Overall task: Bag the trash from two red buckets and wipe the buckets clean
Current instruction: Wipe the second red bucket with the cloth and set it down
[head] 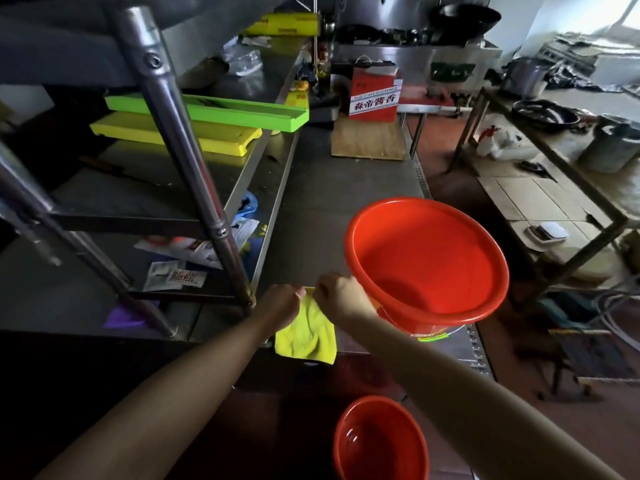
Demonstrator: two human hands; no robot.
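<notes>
Red bucket (427,259) right of centre, on steel table (332,202), looks empty inside. Second red bucket (379,441) bottom centre, lower down, on floor probably. Both rigid light plastic, slick walls; best gripped at rolled rim. Yellow cloth (308,336) lower centre, hanging over table edge, soft, limp, bunches easily. Left hand (278,306) and right hand (341,297) side by side just left of upper bucket, fingers pinching cloth's top edge.
</notes>
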